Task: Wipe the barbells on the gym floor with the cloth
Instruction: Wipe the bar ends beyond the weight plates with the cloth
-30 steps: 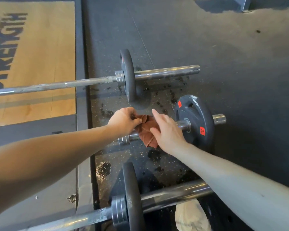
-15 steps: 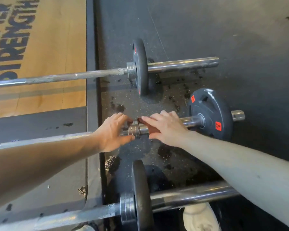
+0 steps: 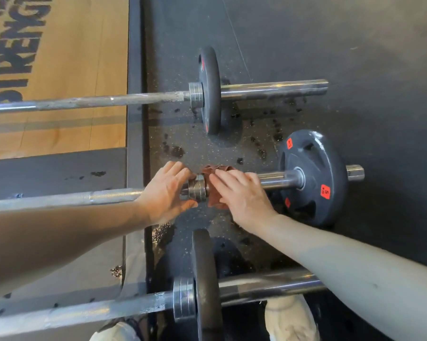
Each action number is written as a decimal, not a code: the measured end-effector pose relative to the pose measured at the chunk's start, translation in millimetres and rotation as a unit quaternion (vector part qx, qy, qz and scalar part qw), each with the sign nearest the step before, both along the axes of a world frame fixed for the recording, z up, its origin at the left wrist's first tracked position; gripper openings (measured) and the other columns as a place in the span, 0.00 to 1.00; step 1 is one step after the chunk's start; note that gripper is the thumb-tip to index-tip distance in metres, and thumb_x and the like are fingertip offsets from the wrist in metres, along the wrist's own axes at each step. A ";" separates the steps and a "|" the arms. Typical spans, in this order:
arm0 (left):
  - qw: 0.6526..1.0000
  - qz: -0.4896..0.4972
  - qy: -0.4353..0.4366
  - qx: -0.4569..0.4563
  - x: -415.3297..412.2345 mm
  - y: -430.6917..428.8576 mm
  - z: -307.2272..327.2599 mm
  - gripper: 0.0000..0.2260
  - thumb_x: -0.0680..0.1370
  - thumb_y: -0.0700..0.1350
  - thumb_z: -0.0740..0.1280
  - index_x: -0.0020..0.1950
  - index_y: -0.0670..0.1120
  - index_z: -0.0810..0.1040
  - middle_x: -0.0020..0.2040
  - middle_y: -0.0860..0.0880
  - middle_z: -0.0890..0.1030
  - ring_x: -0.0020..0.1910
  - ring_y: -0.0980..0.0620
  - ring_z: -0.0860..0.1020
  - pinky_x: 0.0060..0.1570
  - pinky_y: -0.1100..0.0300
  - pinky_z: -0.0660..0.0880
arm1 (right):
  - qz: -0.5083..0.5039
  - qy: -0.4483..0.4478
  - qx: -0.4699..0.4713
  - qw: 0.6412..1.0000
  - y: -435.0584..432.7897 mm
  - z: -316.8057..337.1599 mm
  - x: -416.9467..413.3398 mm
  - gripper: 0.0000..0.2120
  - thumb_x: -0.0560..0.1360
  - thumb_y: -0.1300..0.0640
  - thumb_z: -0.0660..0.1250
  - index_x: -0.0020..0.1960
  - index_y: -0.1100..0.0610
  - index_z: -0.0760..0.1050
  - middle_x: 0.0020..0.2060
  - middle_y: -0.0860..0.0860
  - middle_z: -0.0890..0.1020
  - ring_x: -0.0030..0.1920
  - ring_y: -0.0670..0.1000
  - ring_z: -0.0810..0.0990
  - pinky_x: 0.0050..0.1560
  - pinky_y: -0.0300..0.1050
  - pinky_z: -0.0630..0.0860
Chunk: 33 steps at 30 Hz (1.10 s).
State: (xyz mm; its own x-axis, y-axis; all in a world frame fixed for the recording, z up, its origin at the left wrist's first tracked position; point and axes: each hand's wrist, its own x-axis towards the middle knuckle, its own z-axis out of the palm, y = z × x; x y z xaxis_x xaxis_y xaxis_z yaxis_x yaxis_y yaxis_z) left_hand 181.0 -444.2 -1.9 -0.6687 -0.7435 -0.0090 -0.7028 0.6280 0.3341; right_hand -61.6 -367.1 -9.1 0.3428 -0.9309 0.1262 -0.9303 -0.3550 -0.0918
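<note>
Head view: a second ago both hands bunched the cloth (image 3: 213,169) between them. Now the left hand (image 3: 167,190) has let it go and cups the middle barbell (image 3: 276,179) beside its collar (image 3: 197,188), fingers over the top and thumb beneath. The right hand (image 3: 242,193) lies spread on the cloth, pressing it onto the sleeve just right of that collar. I judge the bar is steadied and the sleeve is ready for a wipe towards the plate (image 3: 313,178) off the right hand's far side.

Counted, there are three barbells: one under the hands, the far barbell (image 3: 269,88) beyond them, and the near barbell (image 3: 256,289) closer to the body. Each shows one plate, so three plates. One cloth. Two pale shoes (image 3: 291,318) sit below the arms.
</note>
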 end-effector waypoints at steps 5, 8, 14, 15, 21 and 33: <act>1.000 -0.009 0.002 -0.008 0.8 -4.7 1.8 0.26 0.70 0.61 0.76 0.61 0.50 0.72 0.56 0.52 0.72 0.54 0.51 0.69 0.56 0.53 0.71 | -0.101 0.023 -0.018 0.994 17.1 5.7 -79.5 0.25 0.77 0.62 0.70 0.73 0.55 0.73 0.70 0.51 0.76 0.70 0.56 0.72 0.65 0.57 0.65; 1.000 -0.013 -0.003 -0.013 -0.8 -4.7 2.6 0.27 0.70 0.61 0.76 0.61 0.51 0.72 0.56 0.52 0.71 0.54 0.51 0.67 0.56 0.54 0.69 | -0.164 -0.016 -0.010 0.986 17.1 3.1 -67.1 0.24 0.78 0.63 0.70 0.73 0.56 0.73 0.72 0.52 0.76 0.72 0.55 0.70 0.70 0.58 0.63; 1.000 -0.004 -0.018 -0.016 -2.3 -5.8 1.1 0.27 0.69 0.61 0.75 0.61 0.50 0.71 0.55 0.52 0.70 0.53 0.51 0.67 0.56 0.50 0.72 | -0.050 -0.086 0.036 0.994 -14.0 2.7 34.7 0.29 0.76 0.59 0.72 0.75 0.58 0.70 0.71 0.53 0.75 0.72 0.56 0.71 0.76 0.55 0.61; 1.000 -0.006 -0.018 -0.016 -2.8 -6.4 1.3 0.27 0.69 0.61 0.75 0.61 0.49 0.71 0.55 0.52 0.71 0.53 0.51 0.67 0.56 0.50 0.72 | -0.027 -0.077 0.037 0.996 -14.6 3.2 24.9 0.29 0.77 0.59 0.72 0.76 0.57 0.70 0.72 0.53 0.75 0.72 0.55 0.70 0.76 0.54 0.61; 0.999 -0.015 -0.024 -0.027 -1.3 -1.3 2.3 0.26 0.71 0.61 0.73 0.62 0.50 0.70 0.56 0.52 0.70 0.53 0.51 0.66 0.56 0.50 0.73 | -0.118 0.014 0.025 0.993 20.6 9.6 -85.4 0.29 0.79 0.62 0.67 0.79 0.54 0.66 0.76 0.52 0.70 0.77 0.55 0.66 0.79 0.49 0.49; 0.998 -0.045 -0.049 -0.022 -10.5 -13.3 -2.3 0.32 0.68 0.60 0.77 0.64 0.45 0.71 0.58 0.48 0.74 0.58 0.47 0.73 0.66 0.48 0.73 | -0.012 -0.039 0.033 0.999 -11.3 4.5 26.8 0.37 0.74 0.53 0.76 0.78 0.57 0.65 0.74 0.55 0.72 0.74 0.57 0.69 0.79 0.57 0.60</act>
State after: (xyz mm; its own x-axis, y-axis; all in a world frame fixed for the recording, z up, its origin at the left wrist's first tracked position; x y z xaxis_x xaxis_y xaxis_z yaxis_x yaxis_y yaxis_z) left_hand 170.5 -457.5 -4.3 -0.7296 -0.6823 -0.0459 -0.6714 0.7020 0.2377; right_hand -34.8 -378.4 -4.6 0.3126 -0.9457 0.0893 -0.9273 -0.3242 -0.1870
